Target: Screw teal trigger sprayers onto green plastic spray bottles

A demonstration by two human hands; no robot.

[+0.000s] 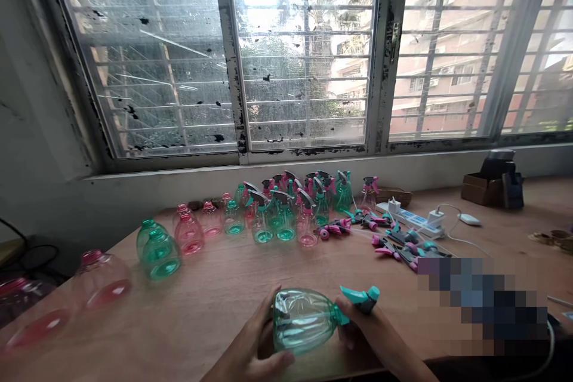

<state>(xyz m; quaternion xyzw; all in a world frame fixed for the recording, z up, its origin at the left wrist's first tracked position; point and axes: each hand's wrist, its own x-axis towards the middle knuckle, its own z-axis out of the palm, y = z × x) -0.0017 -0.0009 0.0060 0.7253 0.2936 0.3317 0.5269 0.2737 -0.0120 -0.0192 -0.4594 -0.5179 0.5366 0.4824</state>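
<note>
Two hands on a ribbed spray bottle

Green, translucent and rounded, the spray bottle (304, 317) lies tilted sideways above the wood-grained desk (215, 310), near its front edge. The left hand (264, 340), half open, cups its base; the right hand (364, 322), fingers curled, grips the smooth teal spray head (360, 297) at the neck. Pink and green bottles (189, 233) stand behind.

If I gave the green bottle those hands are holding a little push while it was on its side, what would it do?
The green bottle would probably roll, since its body is round. It looks like clear, thin plastic with no liquid showing, so it is likely light. The smooth sides might feel a bit slippery.
</note>
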